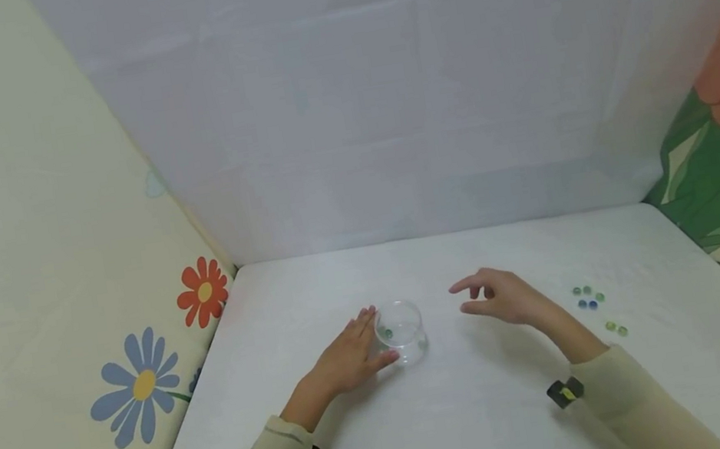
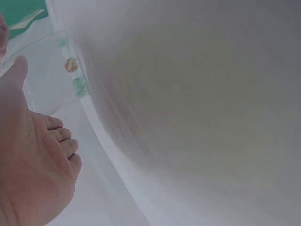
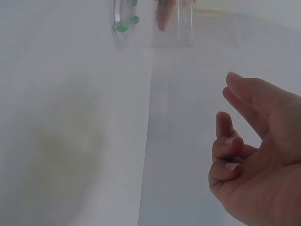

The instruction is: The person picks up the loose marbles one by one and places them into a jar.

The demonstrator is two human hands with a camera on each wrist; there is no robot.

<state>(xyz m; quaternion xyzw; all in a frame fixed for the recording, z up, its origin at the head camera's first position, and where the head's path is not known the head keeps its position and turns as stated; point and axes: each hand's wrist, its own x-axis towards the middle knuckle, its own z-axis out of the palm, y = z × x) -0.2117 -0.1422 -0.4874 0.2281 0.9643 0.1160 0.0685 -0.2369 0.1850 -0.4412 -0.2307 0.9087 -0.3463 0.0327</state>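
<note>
A clear cylindrical jar [image 1: 404, 321] stands on the white table. Inside it lie a few marbles; the left wrist view shows green marbles [image 2: 80, 84] and an orange-striped marble [image 2: 71, 65] near its bottom. My left hand [image 1: 350, 354] holds the jar from the left, thumb at the near side and fingers at the far side. To the right of the jar, my right hand [image 1: 500, 297] hovers with nothing in it. Its index finger and thumb are apart, and its other fingers are bent, as the right wrist view [image 3: 263, 150] shows.
On the table right of my right forearm lie several loose marbles: green marbles [image 1: 587, 290], blue marbles [image 1: 588, 304] and two yellow-green marbles [image 1: 616, 328]. White cloth [image 1: 388, 135] hangs behind the table [image 1: 313, 286]. Flower-patterned cloth [image 1: 24, 267] borders the left side.
</note>
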